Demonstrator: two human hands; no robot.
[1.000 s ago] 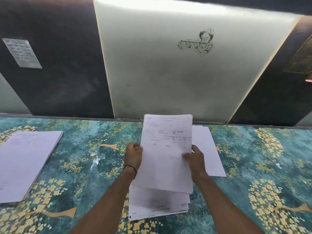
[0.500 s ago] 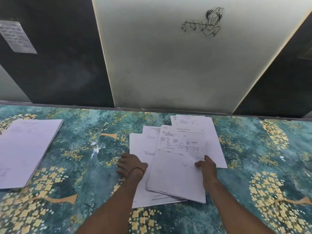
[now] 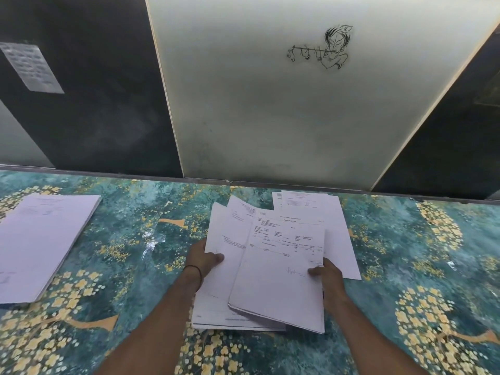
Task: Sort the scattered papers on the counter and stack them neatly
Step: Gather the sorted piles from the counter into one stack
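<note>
In front of me a loose bundle of printed white papers [image 3: 278,282] lies fanned over the teal flowered counter [image 3: 140,239]. My left hand [image 3: 201,259] grips the left edge of the lower sheets [image 3: 230,244], thumb on top. My right hand [image 3: 328,277] pinches the right edge of the top bundle near a signature. More sheets [image 3: 338,234] lie flat behind, under the bundle's far right corner. A neat stack of papers [image 3: 43,244] sits at the counter's left.
A pale wall panel [image 3: 284,112] with a line drawing rises straight behind the counter, with dark panels on both sides. A small notice [image 3: 31,67] is stuck on the left dark panel. Bare counter shows to the right [image 3: 433,253].
The bundle, held upright a second ago, has come down onto the lower sheets. My left hand moved from resting on the counter to gripping the lower sheets' left edge.
</note>
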